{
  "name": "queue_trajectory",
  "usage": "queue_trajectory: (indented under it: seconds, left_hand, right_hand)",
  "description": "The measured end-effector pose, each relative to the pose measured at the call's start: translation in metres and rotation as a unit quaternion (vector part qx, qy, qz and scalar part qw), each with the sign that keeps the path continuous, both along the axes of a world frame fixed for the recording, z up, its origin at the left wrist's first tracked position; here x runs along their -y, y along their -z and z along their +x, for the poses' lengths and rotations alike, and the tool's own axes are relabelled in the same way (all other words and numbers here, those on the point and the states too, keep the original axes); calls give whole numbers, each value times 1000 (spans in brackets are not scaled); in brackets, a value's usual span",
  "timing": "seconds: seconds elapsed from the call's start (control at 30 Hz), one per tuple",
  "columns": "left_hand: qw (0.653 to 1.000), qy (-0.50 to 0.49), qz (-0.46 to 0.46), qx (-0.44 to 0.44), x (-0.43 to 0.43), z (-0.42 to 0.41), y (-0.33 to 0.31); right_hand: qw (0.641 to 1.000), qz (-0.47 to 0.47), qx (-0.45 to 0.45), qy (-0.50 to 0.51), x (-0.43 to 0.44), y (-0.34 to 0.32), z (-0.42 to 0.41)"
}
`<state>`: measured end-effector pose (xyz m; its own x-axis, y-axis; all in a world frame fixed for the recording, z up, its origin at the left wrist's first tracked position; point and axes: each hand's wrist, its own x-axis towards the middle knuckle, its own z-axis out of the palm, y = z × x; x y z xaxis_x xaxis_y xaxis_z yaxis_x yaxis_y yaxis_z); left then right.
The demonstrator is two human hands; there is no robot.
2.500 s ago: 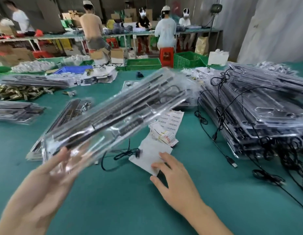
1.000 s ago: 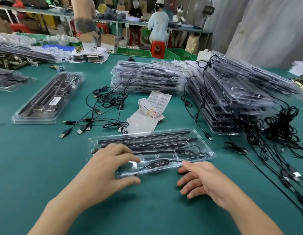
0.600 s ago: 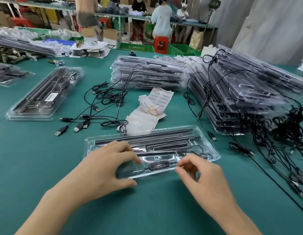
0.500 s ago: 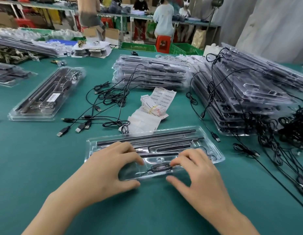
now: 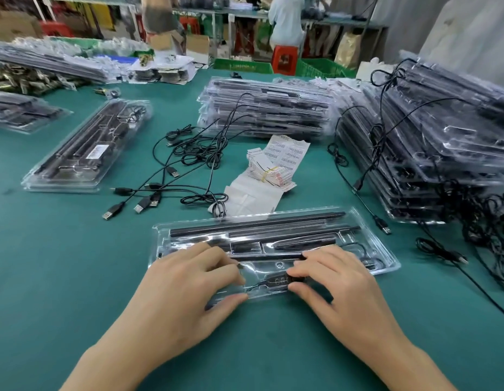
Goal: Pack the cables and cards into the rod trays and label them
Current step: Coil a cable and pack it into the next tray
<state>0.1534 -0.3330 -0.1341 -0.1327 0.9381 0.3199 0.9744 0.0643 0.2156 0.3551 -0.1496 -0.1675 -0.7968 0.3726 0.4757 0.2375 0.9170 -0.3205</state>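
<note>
Your left hand [image 5: 188,289] lies on the near left part of the clear rod tray [image 5: 386,262]. Its fingers are bent over the top and its thumb is at the front rim, so it grips the tray's near edge. Your right hand [image 5: 339,289] is just beside it, fingers curled. Its index finger and thumb pinch the right end of the black in-line controller [image 5: 274,281], which lies in the tray's near pocket. A thin cable [image 5: 358,245] loops in the tray's right end, partly hidden by that hand. The tray lies flat on the green tabletop [image 5: 47,263] straight in front of you, long side across. Black rods [image 5: 256,223] lie lengthwise in its far channels.

Just beyond the tray is a banded bundle of barcode label sheets [image 5: 276,165] on white backing paper. To its left is a tangle of loose USB cables [image 5: 188,153], with several plugs lying toward the near left. Farther left lies a closed, labelled tray [image 5: 76,167], set at an angle. A stack of filled trays [image 5: 265,108] sits behind the labels. A taller stack [image 5: 442,142] stands at your right, with cables draped over it and piled at its near end.
</note>
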Motion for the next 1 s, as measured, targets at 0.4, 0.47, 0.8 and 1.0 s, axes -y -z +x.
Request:
queue_trajectory:
  seconds: [0.4,0.47,0.8,1.0]
  left_hand:
    - [977,-167,127,32,47,58,32]
    - [979,-171,104,36,46,62,36]
    - [978,-173,120,5,29,57,39]
    - [964,-187,181,57,34,65,41]
  right_hand:
    - [1000,20,-4,3,6,3,1]
    - [1000,27,14,1,9,0,2]
    - [990,54,97,-87,24,-9,-38]
    - [995,60,-11,-74,21,-1,-40]
